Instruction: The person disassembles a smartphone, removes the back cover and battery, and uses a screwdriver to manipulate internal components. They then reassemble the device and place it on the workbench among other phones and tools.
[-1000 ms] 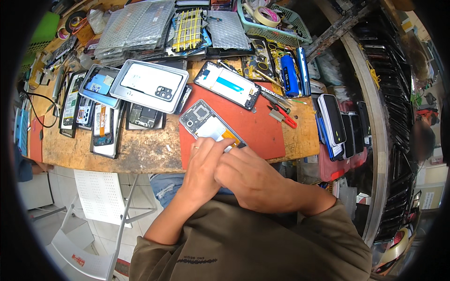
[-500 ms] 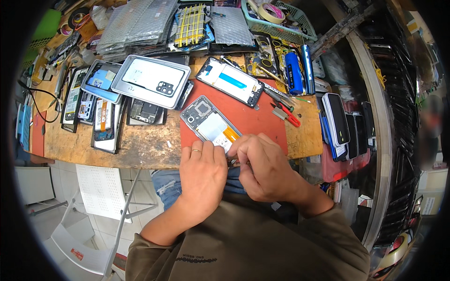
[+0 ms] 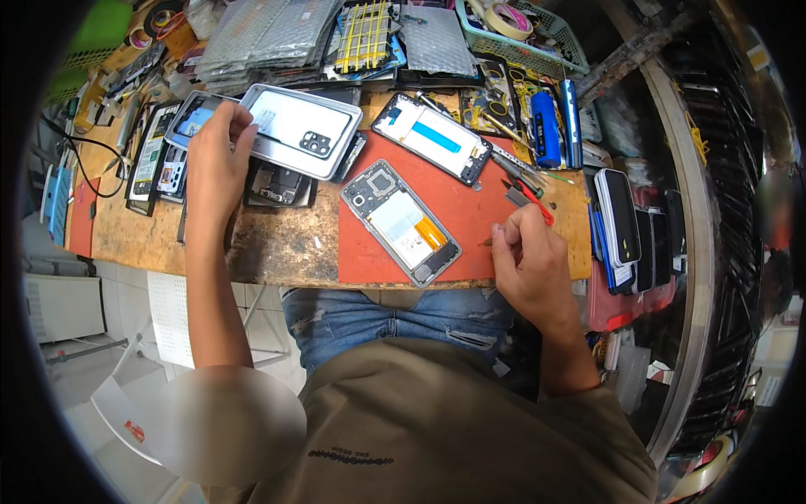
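Note:
An opened phone [image 3: 399, 225], its back cover off and its battery and orange ribbon cable showing, lies tilted on the red mat [image 3: 357, 262], with neither hand on it. My left hand [image 3: 217, 160] reaches over the smaller bluish box [image 3: 186, 119], beside the grey box [image 3: 340, 155] that holds a pale phone back. Its fingers are bent with a gap at the thumb, and nothing shows between them. Right of the opened phone, my right hand [image 3: 531, 256] is closed in a pinch. A thin dark tip pokes out of it; the rest is hidden in the fingers.
A phone frame [image 3: 432, 139] with a blue strip lies behind the mat. Red-handled pliers [image 3: 537, 206], a blue cylinder [image 3: 546, 130] and a green basket [image 3: 554, 50] are at the right. Bubble-wrapped packs [image 3: 260, 42] line the back. Stacked phones [image 3: 620, 218] stand far right.
Both hands have left the opened phone. My left hand has moved forward and left to the boxes; my right hand has drawn off to the right. The whole view has shifted slightly.

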A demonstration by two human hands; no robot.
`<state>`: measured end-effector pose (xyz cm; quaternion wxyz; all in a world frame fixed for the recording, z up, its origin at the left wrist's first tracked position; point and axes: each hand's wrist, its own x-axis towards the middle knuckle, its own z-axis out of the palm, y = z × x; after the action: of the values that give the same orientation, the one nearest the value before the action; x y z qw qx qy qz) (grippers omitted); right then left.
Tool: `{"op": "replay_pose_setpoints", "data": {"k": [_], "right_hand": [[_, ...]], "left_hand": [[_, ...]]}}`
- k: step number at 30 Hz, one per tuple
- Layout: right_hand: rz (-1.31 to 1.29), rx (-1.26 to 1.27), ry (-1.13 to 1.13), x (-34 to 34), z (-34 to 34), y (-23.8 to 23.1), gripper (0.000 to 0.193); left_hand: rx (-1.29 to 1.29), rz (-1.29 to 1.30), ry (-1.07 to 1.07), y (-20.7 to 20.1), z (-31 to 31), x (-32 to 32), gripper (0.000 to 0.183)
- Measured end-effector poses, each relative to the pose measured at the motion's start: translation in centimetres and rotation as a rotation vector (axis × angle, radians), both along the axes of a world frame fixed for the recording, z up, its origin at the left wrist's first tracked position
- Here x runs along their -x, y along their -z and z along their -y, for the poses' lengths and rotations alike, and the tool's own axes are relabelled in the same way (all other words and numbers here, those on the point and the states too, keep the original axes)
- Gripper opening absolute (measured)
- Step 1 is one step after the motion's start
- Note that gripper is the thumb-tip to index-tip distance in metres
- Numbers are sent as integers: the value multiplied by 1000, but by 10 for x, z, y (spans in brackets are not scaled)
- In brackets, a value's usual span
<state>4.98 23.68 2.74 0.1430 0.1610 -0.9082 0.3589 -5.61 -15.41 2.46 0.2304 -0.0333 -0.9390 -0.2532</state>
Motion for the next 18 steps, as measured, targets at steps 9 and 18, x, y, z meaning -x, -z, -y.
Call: {"op": "replay_pose_setpoints", "data": {"k": [9, 18], "right_hand": [[-157, 71, -7, -3, 4, -15, 22], [-34, 158, -212, -7, 28, -17, 23]], "left_hand": [[90, -161, -64, -14, -1, -25, 14], [-127, -147, -14, -8, -25, -65, 26]]}}
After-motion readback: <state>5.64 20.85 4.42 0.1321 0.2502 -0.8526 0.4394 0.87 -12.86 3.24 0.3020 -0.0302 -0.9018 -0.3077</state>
